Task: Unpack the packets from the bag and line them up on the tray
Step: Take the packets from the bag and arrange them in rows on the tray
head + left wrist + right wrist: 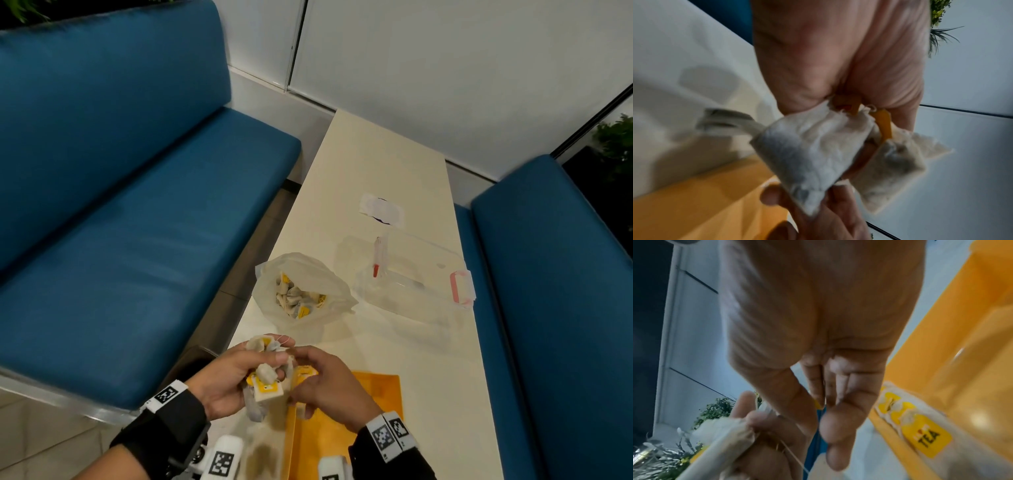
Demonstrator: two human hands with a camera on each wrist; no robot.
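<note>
My left hand (260,363) grips a bunch of tea bag packets (265,383) with yellow tags, just above the left edge of the orange tray (376,404). In the left wrist view the crumpled packets (813,146) hang from the curled fingers. Facing it, my right hand (301,377) pinches the yellow tag and string of one packet between thumb and fingers (818,392). Two packets with yellow TEA tags (925,438) lie on the tray (972,321). Farther up the table, the clear plastic bag (329,274) stands open with several packets (294,298) inside.
A clear lidded box (418,277) with pink latches sits right of the bag. A white sticker (382,207) lies farther up the narrow cream table (376,154). Blue benches (137,222) flank the table on both sides.
</note>
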